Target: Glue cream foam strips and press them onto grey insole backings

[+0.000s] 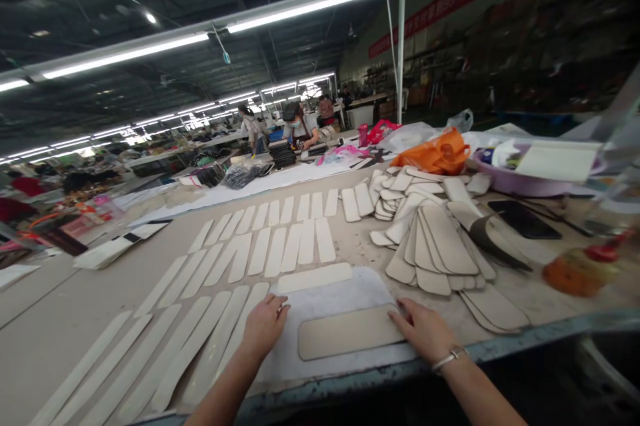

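Observation:
My left hand [265, 325] rests at the left edge of a white sheet [360, 286], fingers slightly apart and nothing visible in its grasp. A beige rounded piece [345, 333] lies flat on the sheet near the table edge. My right hand [420, 326], with a bracelet at the wrist, has its thumb and fingers at the right end of this piece. Above it on the sheet lies a narrow cream strip [315, 277], close to my left fingertips. Rows of pale strips [200, 269] spread out to the left.
A heap of beige pieces [435, 239] lies to the right. Beyond it are an orange bag [437, 153], a purple basin [530, 179], a dark phone [525, 219] and a red-capped bottle [583, 271]. People [303, 129] stand at tables farther back.

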Demonstrator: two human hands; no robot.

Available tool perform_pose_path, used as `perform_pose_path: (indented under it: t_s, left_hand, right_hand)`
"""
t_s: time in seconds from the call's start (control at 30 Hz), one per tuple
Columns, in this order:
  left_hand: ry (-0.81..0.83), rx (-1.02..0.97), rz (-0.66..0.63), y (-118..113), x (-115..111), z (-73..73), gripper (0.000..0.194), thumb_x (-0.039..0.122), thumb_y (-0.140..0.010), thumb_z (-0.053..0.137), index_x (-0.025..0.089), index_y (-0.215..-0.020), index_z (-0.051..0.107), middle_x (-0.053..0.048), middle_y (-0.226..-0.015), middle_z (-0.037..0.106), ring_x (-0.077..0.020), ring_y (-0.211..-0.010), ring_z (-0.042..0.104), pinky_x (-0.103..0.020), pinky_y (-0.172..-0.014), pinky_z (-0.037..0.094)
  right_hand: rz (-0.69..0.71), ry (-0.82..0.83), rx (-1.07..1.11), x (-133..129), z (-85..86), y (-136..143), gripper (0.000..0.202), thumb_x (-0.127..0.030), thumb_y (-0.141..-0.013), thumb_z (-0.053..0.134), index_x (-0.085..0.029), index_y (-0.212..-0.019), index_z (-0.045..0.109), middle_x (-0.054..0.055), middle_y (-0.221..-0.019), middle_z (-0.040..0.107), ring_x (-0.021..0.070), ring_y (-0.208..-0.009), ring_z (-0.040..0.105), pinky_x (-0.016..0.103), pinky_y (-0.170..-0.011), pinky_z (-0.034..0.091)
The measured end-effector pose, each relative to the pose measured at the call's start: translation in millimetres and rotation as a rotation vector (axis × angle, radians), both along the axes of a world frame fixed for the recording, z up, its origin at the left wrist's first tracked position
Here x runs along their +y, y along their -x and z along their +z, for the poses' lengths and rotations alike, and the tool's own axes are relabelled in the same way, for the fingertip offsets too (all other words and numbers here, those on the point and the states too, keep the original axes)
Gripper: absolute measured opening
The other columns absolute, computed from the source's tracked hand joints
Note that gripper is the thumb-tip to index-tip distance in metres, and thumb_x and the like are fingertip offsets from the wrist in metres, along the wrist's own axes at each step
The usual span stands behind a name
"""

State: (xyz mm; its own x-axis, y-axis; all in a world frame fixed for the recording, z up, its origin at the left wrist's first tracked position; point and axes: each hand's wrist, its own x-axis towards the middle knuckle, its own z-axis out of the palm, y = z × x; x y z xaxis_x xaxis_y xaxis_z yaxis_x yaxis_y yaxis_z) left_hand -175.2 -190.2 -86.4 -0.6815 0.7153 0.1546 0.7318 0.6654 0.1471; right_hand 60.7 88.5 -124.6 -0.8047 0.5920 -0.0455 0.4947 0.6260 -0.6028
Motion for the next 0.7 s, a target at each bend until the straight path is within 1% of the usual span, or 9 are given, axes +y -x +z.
perform_pose_path:
  t_s: [0.07, 0.13, 0.2, 0.3, 0.37, 0.53, 0.63, 0.7]
  left_hand:
    - [0.164, 0.094, -0.028, 22.3, 4.5, 8.0, 0.026, 0.026, -0.089, 0.040, 0.017, -0.099, 0.062, -0.009, -0.098, 0.061, -0.0189, -0.089, 0.058, -0.031, -0.081, 0.044]
    - [0.300, 0.126, -0.063, 40.9, 9.4, 12.3, 0.025, 0.022, -0.088, 0.039, 0.016, -0.092, 0.064, -0.009, -0.093, 0.061, -0.0194, -0.087, 0.058, -0.031, -0.078, 0.044]
    - [0.364, 0.124, -0.112, 53.7, 14.1, 13.6, 0.027, 0.019, -0.087, 0.039, 0.014, -0.083, 0.064, -0.009, -0.088, 0.061, -0.0189, -0.081, 0.059, -0.031, -0.074, 0.045]
    - [0.422, 0.119, -0.202, 63.6, 19.3, 12.2, 0.029, 0.018, -0.086, 0.038, 0.013, -0.073, 0.063, -0.009, -0.081, 0.060, -0.0185, -0.075, 0.059, -0.031, -0.070, 0.045]
    - [0.450, 0.123, -0.258, 67.0, 21.0, 10.4, 0.029, 0.016, -0.086, 0.037, 0.012, -0.071, 0.062, -0.009, -0.079, 0.060, -0.0187, -0.074, 0.058, -0.032, -0.070, 0.045]
    - [0.468, 0.156, -0.363, 72.0, 19.6, 5.7, 0.028, 0.013, -0.086, 0.035, 0.012, -0.075, 0.061, -0.011, -0.082, 0.058, -0.0201, -0.074, 0.056, -0.035, -0.071, 0.044]
    - [0.413, 0.208, -0.407, 73.9, 15.9, 2.2, 0.025, 0.013, -0.086, 0.036, 0.013, -0.076, 0.059, -0.011, -0.085, 0.057, -0.0211, -0.078, 0.055, -0.035, -0.073, 0.043]
    - [0.362, 0.236, -0.413, 74.3, 13.5, 0.3, 0.022, 0.013, -0.085, 0.037, 0.013, -0.076, 0.057, -0.010, -0.085, 0.056, -0.0211, -0.080, 0.055, -0.035, -0.075, 0.043]
  right_hand:
    - [-0.018, -0.032, 0.008, 5.1, -2.6, -2.0, 0.039, -0.050, -0.080, 0.044, -0.021, -0.099, 0.060, 0.003, -0.072, 0.064, 0.0195, -0.069, 0.059, 0.031, -0.065, 0.040]
    - [-0.029, -0.055, 0.040, 9.4, -5.5, -3.4, 0.040, -0.049, -0.079, 0.045, -0.019, -0.101, 0.060, 0.004, -0.078, 0.065, 0.0200, -0.074, 0.060, 0.032, -0.070, 0.042]
    - [-0.031, -0.072, 0.087, 12.2, -8.1, -4.0, 0.040, -0.047, -0.079, 0.046, -0.018, -0.104, 0.060, 0.005, -0.083, 0.065, 0.0202, -0.079, 0.060, 0.032, -0.075, 0.043]
    - [-0.024, -0.085, 0.115, 14.1, -10.5, -3.1, 0.039, -0.044, -0.080, 0.045, -0.018, -0.106, 0.060, 0.005, -0.084, 0.065, 0.0196, -0.079, 0.060, 0.032, -0.076, 0.044]
    - [-0.022, -0.083, 0.106, 14.7, -11.2, -1.7, 0.038, -0.042, -0.081, 0.045, -0.018, -0.107, 0.059, 0.005, -0.085, 0.065, 0.0194, -0.079, 0.060, 0.032, -0.076, 0.045]
    - [-0.030, -0.106, 0.135, 14.8, -7.9, 1.7, 0.036, -0.038, -0.082, 0.044, -0.017, -0.108, 0.058, 0.006, -0.088, 0.065, 0.0194, -0.081, 0.060, 0.032, -0.076, 0.045]
    - [-0.044, -0.122, 0.173, 13.5, -2.8, 2.4, 0.036, -0.036, -0.082, 0.043, -0.016, -0.108, 0.059, 0.007, -0.088, 0.066, 0.0193, -0.081, 0.060, 0.032, -0.076, 0.046]
    - [-0.042, -0.123, 0.193, 12.8, -0.8, 2.0, 0.035, -0.036, -0.083, 0.042, -0.016, -0.107, 0.059, 0.007, -0.089, 0.065, 0.0191, -0.082, 0.060, 0.031, -0.077, 0.046]
